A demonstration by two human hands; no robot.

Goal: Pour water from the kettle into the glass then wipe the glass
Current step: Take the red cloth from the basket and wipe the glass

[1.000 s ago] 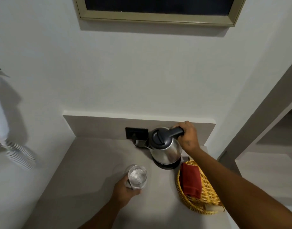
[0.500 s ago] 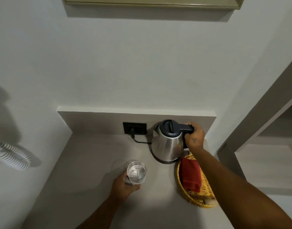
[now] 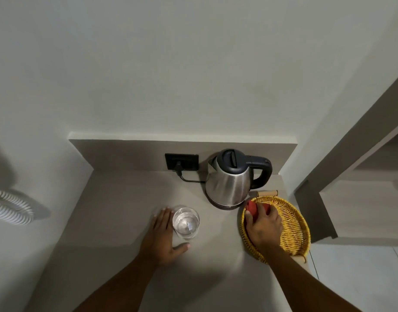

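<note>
A steel kettle (image 3: 229, 183) with a black lid and handle stands upright on its base at the back of the grey counter (image 3: 117, 199). In front of it, to the left, a clear glass (image 3: 186, 222) holds water. My left hand (image 3: 163, 238) rests beside the glass, fingers spread along its left side and thumb below it. My right hand (image 3: 263, 224) lies in the yellow wicker basket (image 3: 294, 230), fingers closed over the red cloth (image 3: 252, 207), most of which is hidden under the hand.
The kettle's black cord (image 3: 186, 179) runs to a black wall socket (image 3: 182, 161). A white coiled cord (image 3: 9, 208) hangs at the left wall. The counter's right edge drops to the floor beside the basket.
My right hand has let go of the kettle handle and come down into the basket onto the red cloth. My left hand has loosened its grip on the glass. The view has tilted downward.
</note>
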